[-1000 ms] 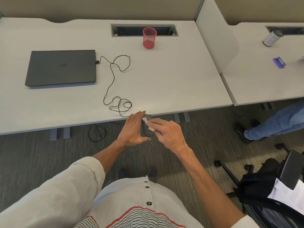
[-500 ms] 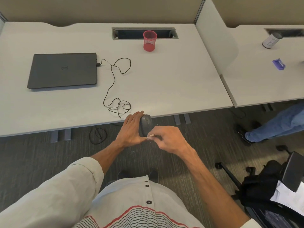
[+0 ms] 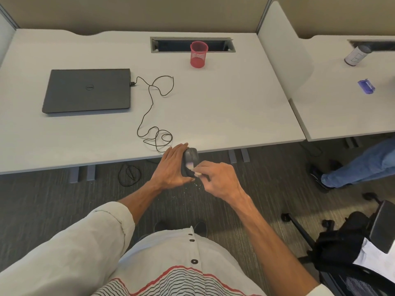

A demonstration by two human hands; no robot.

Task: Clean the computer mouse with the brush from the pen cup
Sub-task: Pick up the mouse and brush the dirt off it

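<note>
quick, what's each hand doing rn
Left hand: closed around the mouse, holding it off the desk edge.
Right hand: closed on the brush, bristles on the mouse.

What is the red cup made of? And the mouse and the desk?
The red cup looks like wire mesh, probably painted metal: light shows through its walls. The mouse looks like dark matte plastic, smooth with a dull sheen. The desk seems to be pale laminate with a faint wood grain, though solid wood can't be ruled out.

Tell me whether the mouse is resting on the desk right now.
No: the left hand holds the mouse off the desk edge, above the carpet.
</note>
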